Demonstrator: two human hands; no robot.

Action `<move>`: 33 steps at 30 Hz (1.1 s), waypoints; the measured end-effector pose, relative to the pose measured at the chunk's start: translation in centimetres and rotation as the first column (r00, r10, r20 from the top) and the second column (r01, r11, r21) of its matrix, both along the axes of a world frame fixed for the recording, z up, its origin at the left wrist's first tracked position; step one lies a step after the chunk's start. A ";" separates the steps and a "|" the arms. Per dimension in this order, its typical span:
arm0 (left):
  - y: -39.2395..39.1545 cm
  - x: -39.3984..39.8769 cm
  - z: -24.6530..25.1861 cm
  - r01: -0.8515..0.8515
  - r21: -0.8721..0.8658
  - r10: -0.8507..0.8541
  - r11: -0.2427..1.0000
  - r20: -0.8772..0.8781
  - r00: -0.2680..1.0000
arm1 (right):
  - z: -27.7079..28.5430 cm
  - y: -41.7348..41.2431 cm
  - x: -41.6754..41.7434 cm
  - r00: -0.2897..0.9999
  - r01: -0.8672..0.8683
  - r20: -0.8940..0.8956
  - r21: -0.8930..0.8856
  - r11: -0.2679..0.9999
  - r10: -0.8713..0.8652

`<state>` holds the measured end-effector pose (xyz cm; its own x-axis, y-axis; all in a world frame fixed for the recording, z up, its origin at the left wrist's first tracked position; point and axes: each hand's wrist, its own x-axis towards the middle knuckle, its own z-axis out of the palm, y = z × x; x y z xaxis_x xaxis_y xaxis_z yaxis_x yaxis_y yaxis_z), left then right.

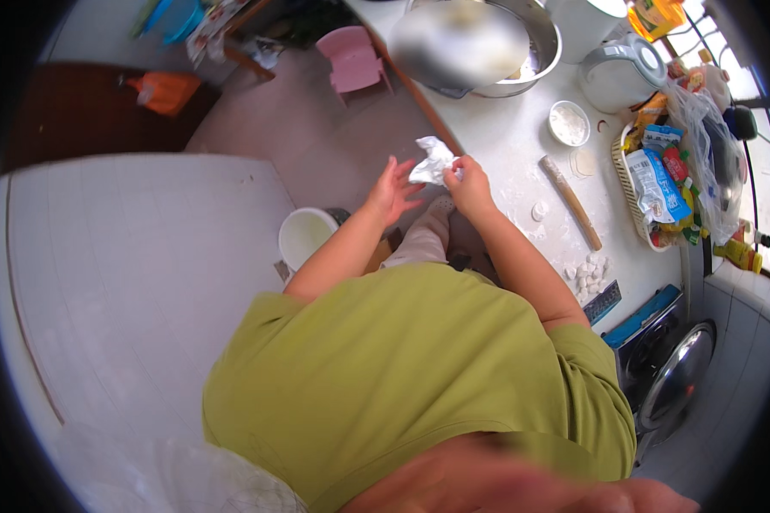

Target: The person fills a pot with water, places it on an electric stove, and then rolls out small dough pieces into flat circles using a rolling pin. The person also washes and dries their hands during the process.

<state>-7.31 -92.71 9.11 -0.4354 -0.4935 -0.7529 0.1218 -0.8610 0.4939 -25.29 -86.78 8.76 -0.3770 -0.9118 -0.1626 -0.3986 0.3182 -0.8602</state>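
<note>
A crumpled white tissue or cloth is pinched in my right hand, near the counter's wooden edge. My left hand is just left of it with fingers spread and nothing held. On the floury white counter lie a wooden rolling pin, small white dough pieces in a heap, one separate piece and thin round wrappers. A small bowl of white flour stands above the pin.
A large metal pot and a pale kettle stand at the counter's far end. A basket of packets is by the window. Left are a white bucket and, farther off, a pink child's chair. A gas stove is near the right.
</note>
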 end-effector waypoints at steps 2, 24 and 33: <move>2.0 0.0 3.0 -0.164 0.082 0.180 0.983 -0.255 0.950 | 1.8 1.6 3.1 0.985 -0.164 -0.061 -0.091 0.982 0.159; 11.8 7.1 15.0 -0.371 0.110 0.329 0.922 -0.726 0.604 | 19.7 2.4 18.1 -0.277 -0.374 0.952 -0.232 0.898 0.131; 5.0 10.5 15.0 -0.423 0.065 0.329 0.904 -0.738 0.589 | 21.9 -3.8 20.7 0.553 -0.504 0.311 -0.614 0.608 0.773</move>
